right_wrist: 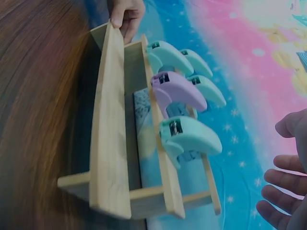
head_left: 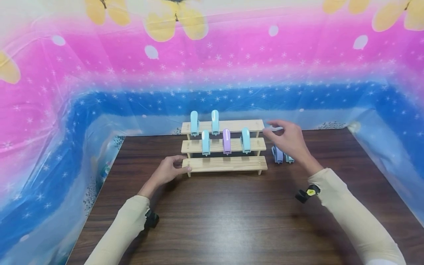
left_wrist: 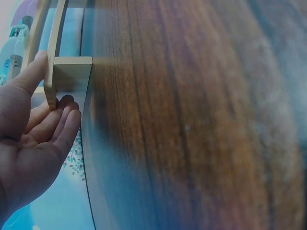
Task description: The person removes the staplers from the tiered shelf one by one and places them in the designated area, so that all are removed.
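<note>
A three-step wooden rack (head_left: 225,164) stands on the table. My left hand (head_left: 168,170) grips the left end of its lowest step, thumb on the board and fingers behind and under it. The left wrist view shows that hand (left_wrist: 38,129) at the board's end. Beside the right end of the top step, my right hand (head_left: 287,139) is raised and holds nothing. Its fingers (right_wrist: 283,182) are spread apart in the right wrist view. On the middle step sit a purple stapler (head_left: 226,141) and two teal staplers (head_left: 245,140). Two more teal staplers (head_left: 215,121) sit on the top step.
Right of the rack, under my right hand, a bluish-purple stapler (head_left: 278,154) and a partly hidden teal stapler (head_left: 289,159) stand on the dark wood table (head_left: 218,217). A pink and blue patterned cloth (head_left: 232,73) hangs behind and along the sides.
</note>
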`<state>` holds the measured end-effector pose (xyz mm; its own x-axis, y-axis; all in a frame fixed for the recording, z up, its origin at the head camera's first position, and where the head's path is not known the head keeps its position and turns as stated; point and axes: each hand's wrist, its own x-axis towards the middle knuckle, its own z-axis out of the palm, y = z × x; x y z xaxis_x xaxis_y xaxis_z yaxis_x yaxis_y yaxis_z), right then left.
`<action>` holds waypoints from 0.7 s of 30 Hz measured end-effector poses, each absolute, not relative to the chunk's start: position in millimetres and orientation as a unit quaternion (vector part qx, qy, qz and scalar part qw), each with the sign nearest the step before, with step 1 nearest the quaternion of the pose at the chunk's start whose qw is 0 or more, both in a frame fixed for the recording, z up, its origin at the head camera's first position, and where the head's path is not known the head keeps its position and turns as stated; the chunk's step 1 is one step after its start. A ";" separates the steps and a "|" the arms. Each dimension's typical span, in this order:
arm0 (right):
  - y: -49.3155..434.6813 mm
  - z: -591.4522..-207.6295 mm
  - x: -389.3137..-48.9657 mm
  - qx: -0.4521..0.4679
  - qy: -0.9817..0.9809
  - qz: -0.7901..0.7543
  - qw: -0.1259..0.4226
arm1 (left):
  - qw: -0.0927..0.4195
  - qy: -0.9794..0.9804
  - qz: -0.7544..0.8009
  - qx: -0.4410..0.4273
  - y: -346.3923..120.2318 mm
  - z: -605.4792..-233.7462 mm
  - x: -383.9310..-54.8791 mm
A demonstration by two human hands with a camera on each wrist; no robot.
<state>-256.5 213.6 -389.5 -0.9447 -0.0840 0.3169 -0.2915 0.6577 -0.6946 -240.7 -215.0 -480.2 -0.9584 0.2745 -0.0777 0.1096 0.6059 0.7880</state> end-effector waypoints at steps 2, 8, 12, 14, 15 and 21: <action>206.1 -387.1 -259.5 0.110 -0.899 0.403 0.129 | 0.096 0.892 0.429 0.107 -215.1 -480.2 -240.8; 184.1 -380.8 -270.3 0.122 -0.895 0.408 0.130 | 0.099 0.891 0.430 0.105 -215.7 -480.3 -241.3; 167.7 -377.9 -278.6 0.150 -0.887 0.413 0.141 | 0.100 0.891 0.431 0.102 -215.9 -480.0 -241.5; 158.6 -377.0 -282.7 0.168 -0.884 0.411 0.144 | 0.100 0.891 0.431 0.100 -215.7 -479.8 -241.1; 154.2 -376.6 -284.8 0.175 -0.883 0.410 0.145 | 0.100 0.891 0.431 0.099 -215.5 -479.9 -241.1; 130.0 -376.2 -294.8 0.188 -0.885 0.405 0.133 | 0.099 0.892 0.431 0.097 -214.8 -480.3 -240.7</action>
<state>-294.8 130.0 -376.2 -0.8935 -0.2253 0.3884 -0.4413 0.6006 -0.6668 -240.7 -214.8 -480.3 -0.9614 0.2589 -0.0936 0.0878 0.6104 0.7872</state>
